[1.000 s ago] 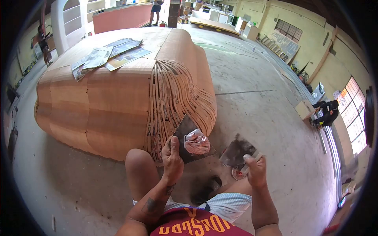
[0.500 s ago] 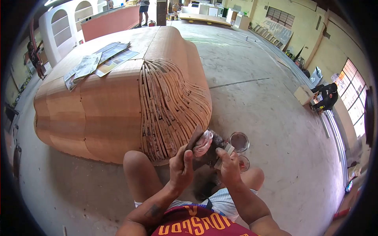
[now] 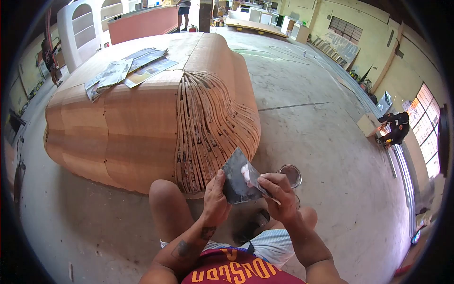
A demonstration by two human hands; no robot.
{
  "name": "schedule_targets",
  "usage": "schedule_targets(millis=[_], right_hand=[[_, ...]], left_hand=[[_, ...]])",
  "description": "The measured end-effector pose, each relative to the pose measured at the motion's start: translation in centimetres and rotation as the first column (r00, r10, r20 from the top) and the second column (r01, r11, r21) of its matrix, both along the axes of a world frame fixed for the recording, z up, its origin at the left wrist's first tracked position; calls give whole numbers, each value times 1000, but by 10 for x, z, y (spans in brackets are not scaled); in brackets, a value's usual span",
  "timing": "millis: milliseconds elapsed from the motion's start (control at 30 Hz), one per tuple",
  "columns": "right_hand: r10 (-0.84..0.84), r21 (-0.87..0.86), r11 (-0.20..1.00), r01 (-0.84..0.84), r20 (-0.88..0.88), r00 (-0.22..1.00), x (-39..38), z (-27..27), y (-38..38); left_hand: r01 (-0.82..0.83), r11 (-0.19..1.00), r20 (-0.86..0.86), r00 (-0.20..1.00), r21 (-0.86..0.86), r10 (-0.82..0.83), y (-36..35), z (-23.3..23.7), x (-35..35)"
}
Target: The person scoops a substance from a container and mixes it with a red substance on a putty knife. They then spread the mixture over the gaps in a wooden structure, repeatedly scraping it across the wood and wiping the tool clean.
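My left hand grips the edge of a flat grey putty board, held tilted up in front of my knees. On its face sits a lump of pinkish putty. My right hand is closed around a putty knife, its blade against the board at the putty; the handle is mostly hidden by my fingers. Just beyond both hands stands a large curved wooden form, whose near corner is made of many thin bent wood strips with dark gaps between them.
A round can stands on the floor beyond my right hand, with a second container partly hidden behind that hand. Newspaper sheets lie on the wooden form. A person crouches at the right beside a box and long metal lengths.
The board has turned its face toward me. My right hand has brought the knife leftward onto the putty. The view has shifted slightly, so the surroundings appear farther right.
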State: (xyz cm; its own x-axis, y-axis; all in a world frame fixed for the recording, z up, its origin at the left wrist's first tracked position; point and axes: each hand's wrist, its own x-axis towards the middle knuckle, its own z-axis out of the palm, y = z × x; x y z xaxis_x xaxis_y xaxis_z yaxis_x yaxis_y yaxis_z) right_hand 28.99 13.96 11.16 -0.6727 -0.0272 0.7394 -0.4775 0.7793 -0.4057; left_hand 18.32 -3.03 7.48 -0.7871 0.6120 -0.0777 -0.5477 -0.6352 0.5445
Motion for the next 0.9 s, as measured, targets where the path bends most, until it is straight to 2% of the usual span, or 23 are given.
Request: schedule_targets(millis=[67, 167, 267, 367, 467, 500, 533, 600, 667, 767, 833, 900], right_hand=[[-52, 69, 996, 49, 49, 997, 1, 1, -4], [-100, 29, 995, 97, 124, 987, 3, 14, -7], [-135, 2, 990, 141, 296, 946, 10, 15, -3], [-307, 299, 939, 168, 512, 802, 20, 6, 18], [-272, -139, 921, 365, 444, 854, 29, -8, 39], [-95, -430, 839, 334, 489, 867, 37, -8, 43], [86, -682, 665, 304, 475, 876, 48, -7, 43], [202, -885, 384, 265, 360, 911, 50, -11, 33], [95, -917, 323, 235, 278, 956, 30, -20, 0], [199, -955, 184, 231, 267, 943, 19, 1, -19], [223, -963, 179, 202, 240, 945, 15, 4, -24], [239, -975, 154, 160, 194, 952, 8, 5, -29]], left_hand=[[-35, 999, -16, 999, 23, 35, 2, 0, -2], [-76, 996, -41, 996, 43, 78, 5, -5, -4], [-110, 993, -69, 991, 53, 114, 8, 4, -11], [-136, 990, -92, 986, 43, 139, 6, -3, -25], [-200, 980, -184, 963, 3, 197, 4, -2, -36], [-233, 972, -238, 946, -27, 220, 3, -1, -36], [-263, 963, -295, 926, -59, 235, 2, -1, -36], [-392, 904, -446, 849, -169, 285, 4, -3, -35], [-465, 863, -544, 784, -196, 298, 8, -2, -31], [-488, 854, -597, 745, -184, 297, 10, 14, -15], [-500, 841, -618, 733, -207, 283, 10, 28, -7], [-541, 807, -756, 624, -238, 195, 6, 22, -2]])
